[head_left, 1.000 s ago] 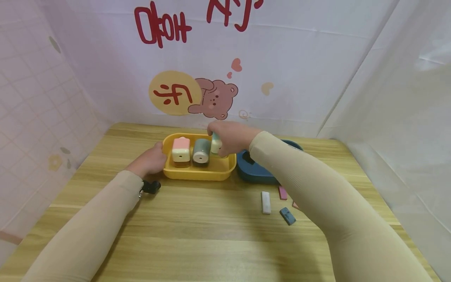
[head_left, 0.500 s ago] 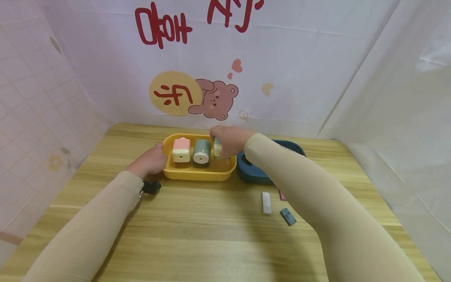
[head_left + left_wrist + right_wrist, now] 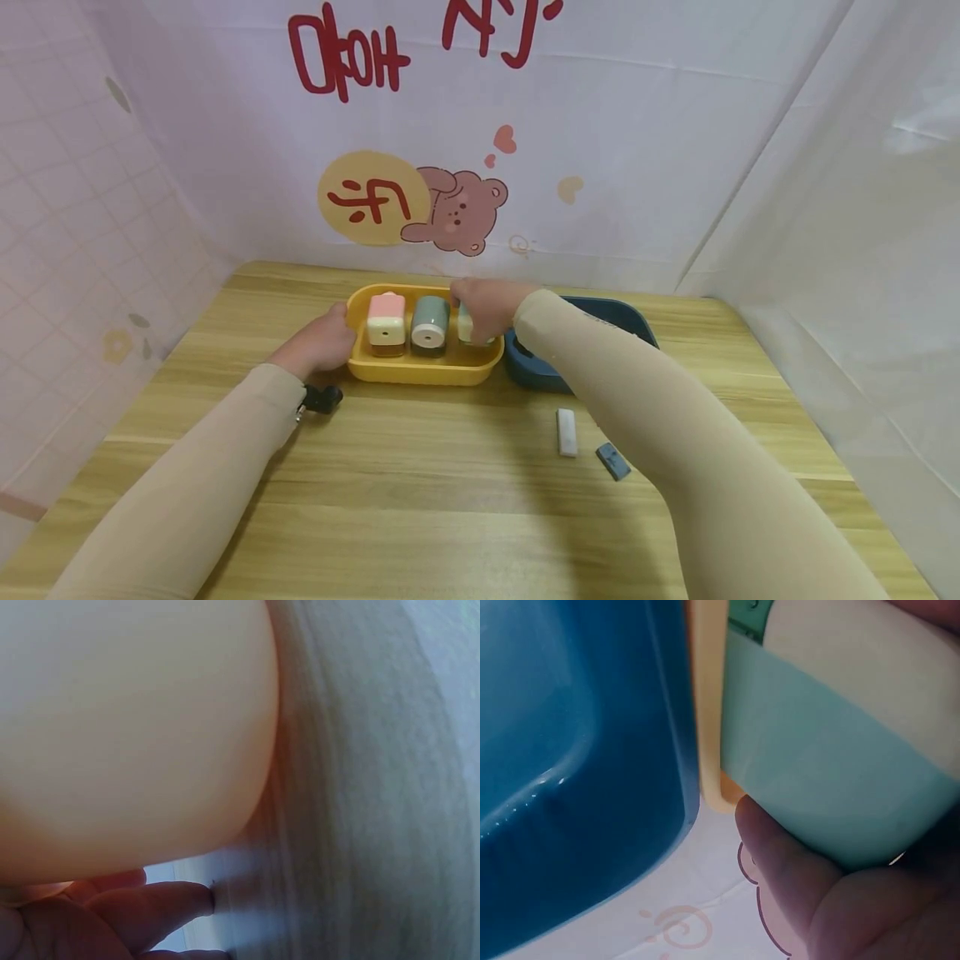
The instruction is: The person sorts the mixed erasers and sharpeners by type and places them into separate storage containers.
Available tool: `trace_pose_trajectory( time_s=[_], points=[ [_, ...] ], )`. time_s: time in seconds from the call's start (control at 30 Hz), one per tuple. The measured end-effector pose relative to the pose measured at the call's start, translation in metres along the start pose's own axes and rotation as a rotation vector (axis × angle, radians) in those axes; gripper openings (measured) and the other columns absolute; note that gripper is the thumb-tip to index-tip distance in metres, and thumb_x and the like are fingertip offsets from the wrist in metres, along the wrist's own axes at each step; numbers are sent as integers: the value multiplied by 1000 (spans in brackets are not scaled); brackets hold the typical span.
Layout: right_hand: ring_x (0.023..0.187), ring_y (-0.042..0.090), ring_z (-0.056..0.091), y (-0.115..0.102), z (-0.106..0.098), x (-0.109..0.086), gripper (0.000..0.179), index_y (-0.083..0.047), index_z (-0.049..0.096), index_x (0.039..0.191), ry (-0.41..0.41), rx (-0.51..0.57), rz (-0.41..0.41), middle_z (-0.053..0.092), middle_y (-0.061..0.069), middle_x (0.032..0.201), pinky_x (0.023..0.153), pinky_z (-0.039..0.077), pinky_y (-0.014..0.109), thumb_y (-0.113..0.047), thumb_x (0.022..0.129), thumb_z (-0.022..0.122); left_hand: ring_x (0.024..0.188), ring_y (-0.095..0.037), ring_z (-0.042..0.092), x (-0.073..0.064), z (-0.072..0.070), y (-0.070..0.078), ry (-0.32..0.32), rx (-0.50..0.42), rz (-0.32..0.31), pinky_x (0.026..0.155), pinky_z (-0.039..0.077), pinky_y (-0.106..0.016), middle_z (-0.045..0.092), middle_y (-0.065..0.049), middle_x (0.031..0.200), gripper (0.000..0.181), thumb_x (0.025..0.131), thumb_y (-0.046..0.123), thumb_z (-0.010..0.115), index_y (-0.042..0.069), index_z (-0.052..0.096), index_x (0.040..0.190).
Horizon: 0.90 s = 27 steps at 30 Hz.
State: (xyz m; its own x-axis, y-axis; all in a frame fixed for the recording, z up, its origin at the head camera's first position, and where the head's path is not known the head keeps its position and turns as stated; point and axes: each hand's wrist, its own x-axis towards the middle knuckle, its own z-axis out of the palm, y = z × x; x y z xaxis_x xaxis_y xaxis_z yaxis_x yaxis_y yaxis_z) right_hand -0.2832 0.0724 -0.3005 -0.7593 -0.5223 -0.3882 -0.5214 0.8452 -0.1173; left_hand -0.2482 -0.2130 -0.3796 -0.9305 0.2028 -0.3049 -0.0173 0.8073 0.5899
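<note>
Right wrist: fingers [image 3: 784, 862] grip the mint sharpener [image 3: 817, 742] beside a yellow rim [image 3: 711, 712].

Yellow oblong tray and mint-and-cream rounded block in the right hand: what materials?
Yellow oblong tray: likely moulded plastic, satin; even colour, smooth rim.
Mint-and-cream rounded block: probably plastic, low sheen; smooth, sharply divided colours. Coated metal isn't ruled out.

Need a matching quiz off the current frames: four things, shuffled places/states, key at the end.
Things:
1. left hand
2. right hand
3. pink sharpener
4. white block

Places/states:
A. on table, in front of blue tray
B. holding mint sharpener
C. at yellow tray's left end
D. between left hand and grey sharpener

Pairs: 1-C, 2-B, 3-D, 4-A
</note>
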Motion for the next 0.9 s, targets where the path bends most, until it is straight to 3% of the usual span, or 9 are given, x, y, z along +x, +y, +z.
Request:
trace_pose_trajectory(
  time_s=[0.3,0.63,0.9],
  points=[
    [108,20,62,-1,9,7,86,-17,36,153,-23,30,70,59,0,133,90,55,34,-21,84,87,109,-37,56,2,2,-4,27,18,25,99,45,-52,54,-27,128,56,105,16,30,-8,23,155],
    [109,19,63,1,16,16,92,-19,32,156,-38,24,96,61,0,138,101,53,37,-24,84,89,108,-37,57,3,4,-5,47,35,40,98,46,-51,55,-28,127,54,104,17,30,-8,26,152],
    [111,20,62,0,19,18,93,-16,32,156,-55,13,101,60,3,141,107,52,40,-25,84,89,114,-38,56,3,3,-5,33,21,30,102,46,-54,53,-29,133,58,106,18,30,-8,20,157]
  ],
)
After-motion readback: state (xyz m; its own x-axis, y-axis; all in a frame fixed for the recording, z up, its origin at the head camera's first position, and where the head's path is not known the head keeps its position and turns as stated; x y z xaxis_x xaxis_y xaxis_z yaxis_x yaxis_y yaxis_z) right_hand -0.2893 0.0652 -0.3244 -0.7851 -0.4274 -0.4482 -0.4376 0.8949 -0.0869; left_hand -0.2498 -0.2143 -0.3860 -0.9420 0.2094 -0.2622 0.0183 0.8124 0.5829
